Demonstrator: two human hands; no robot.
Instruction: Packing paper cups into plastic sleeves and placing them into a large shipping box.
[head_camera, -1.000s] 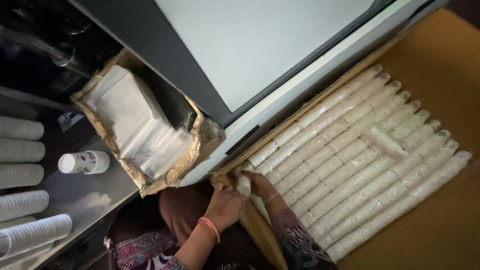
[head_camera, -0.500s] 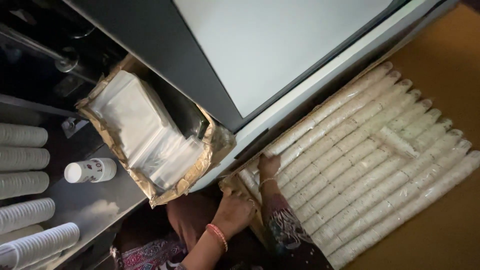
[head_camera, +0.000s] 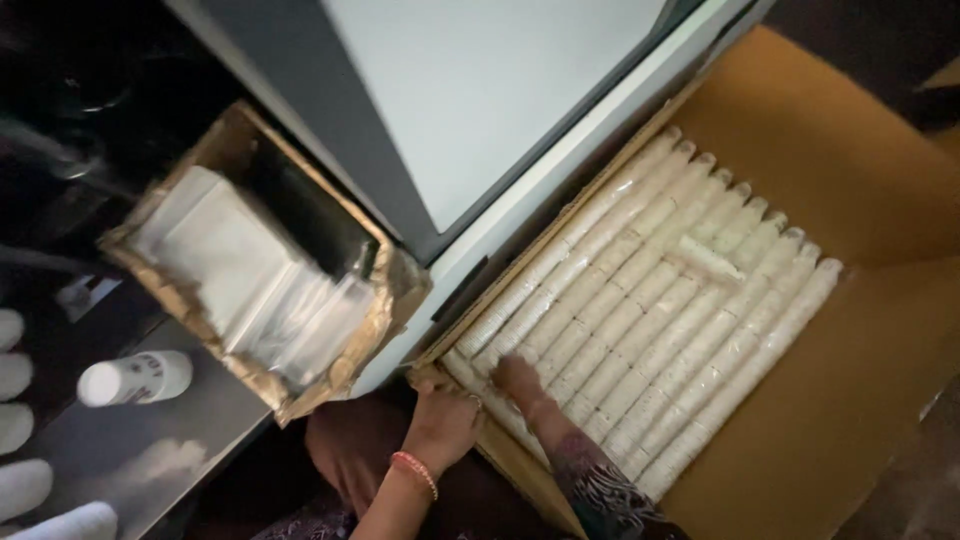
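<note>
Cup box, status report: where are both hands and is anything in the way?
Left hand grips the carton's near corner. Right hand rests on the sleeves of stacked paper cups. One short loose stack lies across the rows.

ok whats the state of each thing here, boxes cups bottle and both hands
large cardboard box: open, flaps spread
paper cup stacks: lying on their sides in rows, filling the box
small cardboard box: open, holding clear-wrapped white packs
white bottle: lying on its side
left hand: gripping the large box's near edge
right hand: resting flat on the cup stacks
</note>
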